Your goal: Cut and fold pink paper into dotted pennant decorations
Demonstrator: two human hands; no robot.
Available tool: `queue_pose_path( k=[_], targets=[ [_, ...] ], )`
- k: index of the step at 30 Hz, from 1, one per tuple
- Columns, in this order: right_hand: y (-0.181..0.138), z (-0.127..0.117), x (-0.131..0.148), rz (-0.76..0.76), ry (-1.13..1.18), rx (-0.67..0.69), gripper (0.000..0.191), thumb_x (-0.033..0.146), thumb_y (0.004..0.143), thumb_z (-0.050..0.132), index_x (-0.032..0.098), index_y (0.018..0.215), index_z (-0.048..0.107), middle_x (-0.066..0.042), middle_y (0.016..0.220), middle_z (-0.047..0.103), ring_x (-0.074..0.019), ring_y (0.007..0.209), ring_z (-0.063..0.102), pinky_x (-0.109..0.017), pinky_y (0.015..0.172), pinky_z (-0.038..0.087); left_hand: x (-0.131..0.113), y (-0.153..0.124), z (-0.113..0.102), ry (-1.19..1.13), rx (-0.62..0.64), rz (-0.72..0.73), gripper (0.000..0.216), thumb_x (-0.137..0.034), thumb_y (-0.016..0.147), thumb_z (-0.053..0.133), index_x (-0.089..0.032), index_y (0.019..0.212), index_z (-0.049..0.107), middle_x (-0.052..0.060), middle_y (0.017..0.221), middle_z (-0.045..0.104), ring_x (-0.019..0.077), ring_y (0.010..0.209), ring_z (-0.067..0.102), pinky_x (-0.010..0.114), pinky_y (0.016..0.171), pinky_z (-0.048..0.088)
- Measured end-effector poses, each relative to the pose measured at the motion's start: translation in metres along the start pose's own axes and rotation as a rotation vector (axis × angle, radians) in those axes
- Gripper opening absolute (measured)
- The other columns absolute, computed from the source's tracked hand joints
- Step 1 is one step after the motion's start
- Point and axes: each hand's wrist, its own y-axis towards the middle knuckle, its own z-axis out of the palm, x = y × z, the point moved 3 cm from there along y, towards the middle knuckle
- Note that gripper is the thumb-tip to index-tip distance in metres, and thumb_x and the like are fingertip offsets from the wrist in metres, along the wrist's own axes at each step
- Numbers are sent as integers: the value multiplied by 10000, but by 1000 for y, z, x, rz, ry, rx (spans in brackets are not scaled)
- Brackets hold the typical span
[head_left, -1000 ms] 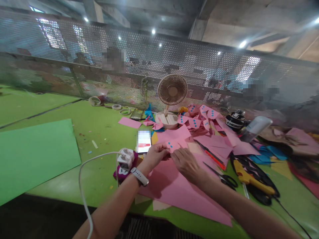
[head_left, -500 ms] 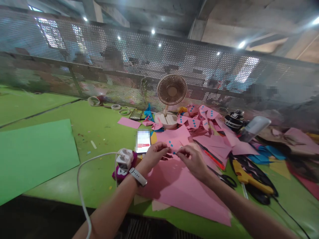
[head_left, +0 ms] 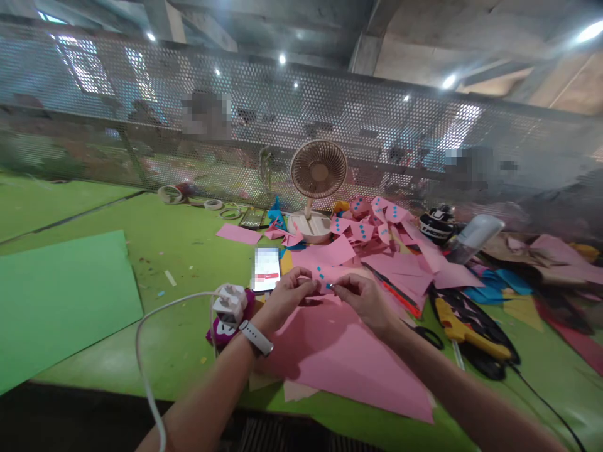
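Note:
A pink paper piece [head_left: 332, 274] with small blue diamonds stands between my two hands. My left hand [head_left: 293, 294] has its fingers closed on the piece's left side. At the lower right of the piece, my right hand [head_left: 363, 300] pinches thumb and forefinger together by a small blue paper diamond [head_left: 328, 286]; its fingertips touch the diamond. Beneath both hands lies a large pink sheet [head_left: 348, 364]. Left of my left hand are a lit phone [head_left: 266, 270] and a white plug adapter [head_left: 229, 302] on a purple power block.
Behind the hands stands a small fan [head_left: 319, 169], with folded pink pieces [head_left: 362, 231] beside it. To the right are an orange-and-black cutter [head_left: 402, 298], scissors [head_left: 428, 337], a yellow glue gun [head_left: 471, 333] and a clear bottle [head_left: 478, 238]. A green sheet [head_left: 66, 301] lies left.
The view has shifted slightly, so the scene sits a little further left. Both hands stay at the pink piece; the blue diamond by my right fingertips shows more clearly.

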Motion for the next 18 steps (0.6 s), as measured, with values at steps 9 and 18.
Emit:
queue_pose_path(
  k=[9, 18],
  targets=[
    [2, -2, -4, 4, 9, -61, 260, 408, 738, 626, 148, 741, 638, -14, 648, 609, -131, 601, 516, -247, 556, 406, -2, -2, 3, -62, 14, 22, 620, -290, 691, 751, -172, 1208, 430, -11, 748, 625, 151, 778, 618, 374, 778, 523],
    [4, 3, 3, -22, -15, -99, 234, 380, 742, 617, 151, 738, 659, -42, 688, 656, -155, 641, 557, -273, 609, 438, -2, 0, 5, -91, 28, 43, 462, -279, 677, 760, -157, 1038, 499, 32, 815, 657, 183, 867, 621, 394, 796, 522]
  ],
)
